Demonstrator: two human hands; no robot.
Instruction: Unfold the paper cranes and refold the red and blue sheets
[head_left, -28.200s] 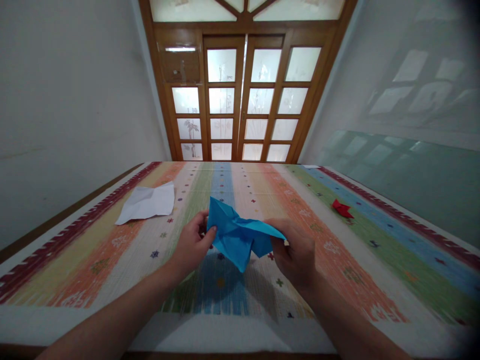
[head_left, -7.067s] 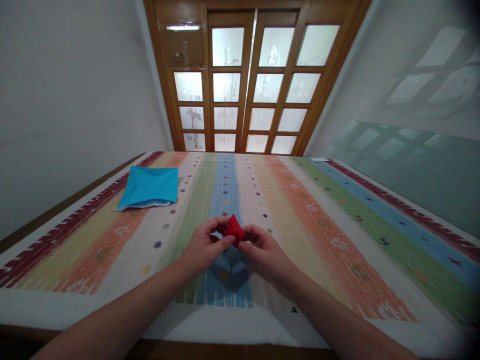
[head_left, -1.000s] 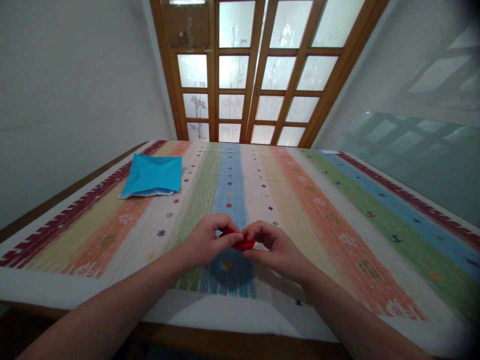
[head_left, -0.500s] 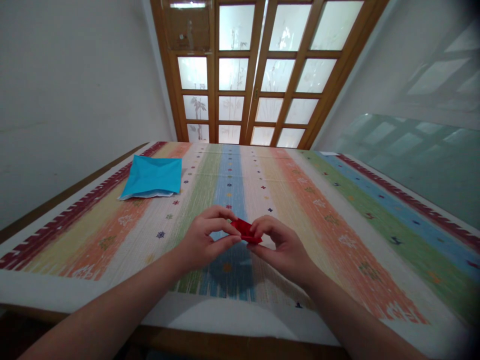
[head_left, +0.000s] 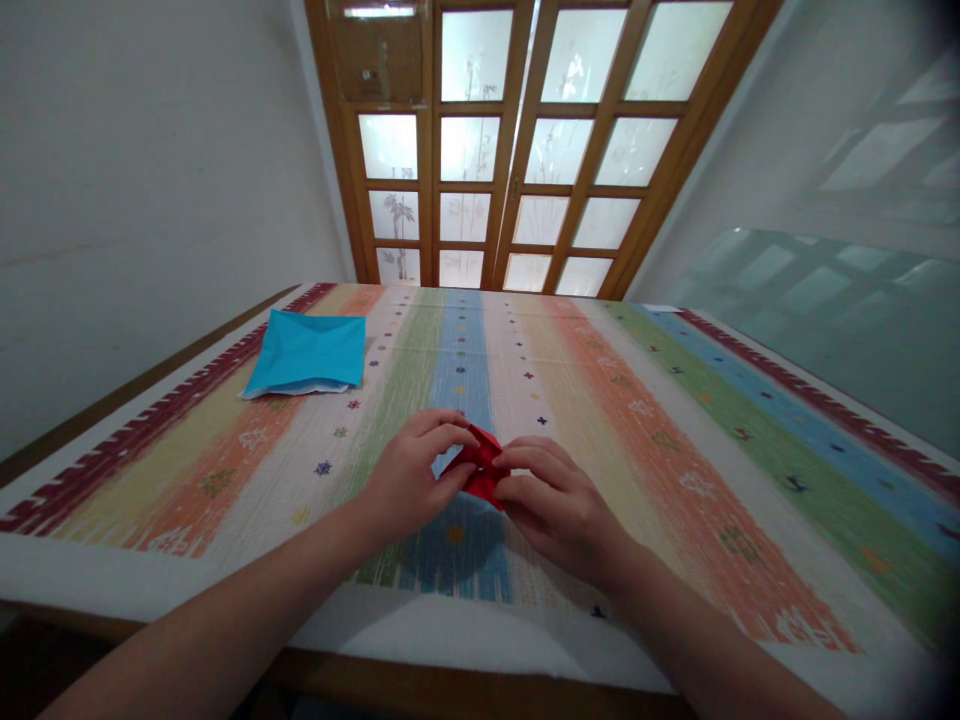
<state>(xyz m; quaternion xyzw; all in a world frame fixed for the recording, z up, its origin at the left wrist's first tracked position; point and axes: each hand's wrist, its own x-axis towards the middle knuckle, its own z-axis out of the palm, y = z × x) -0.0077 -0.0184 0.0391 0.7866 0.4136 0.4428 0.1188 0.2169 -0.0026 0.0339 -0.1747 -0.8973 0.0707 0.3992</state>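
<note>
- Red paper (head_left: pixel 484 489): just below the centre of the frame, a small folded piece between the two hands. It appears to be held above the cloth (head_left: pixel 622 450), with a dark shadow lower in the frame.
- Left hand (head_left: pixel 412 475): grasping the paper's left side, thumb nearest the camera, fingers curled over the far edge.
- Right hand (head_left: pixel 566 500): grasping the right side, fingertips bent onto it; its thumb is mostly hidden, so how firmly it pinches I cannot tell.
- Tearing: a likely risk, I judge, if the hands pull apart unevenly, since both grip a thin piece close to its middle.
- Stray creases: fingertips pressing on the folds could crush or bend them out of line.
- Opening up: should one hand let go too soon, loose flaps might spring apart.
- Blocked sight: fingers cover much of the piece, so a crooked fold could pass unnoticed.
- Blue paper (head_left: pixel 315 350): left of the frame, lying over a white sheet (head_left: pixel 330 387), well apart from the hands; small risk of a knock.
</note>
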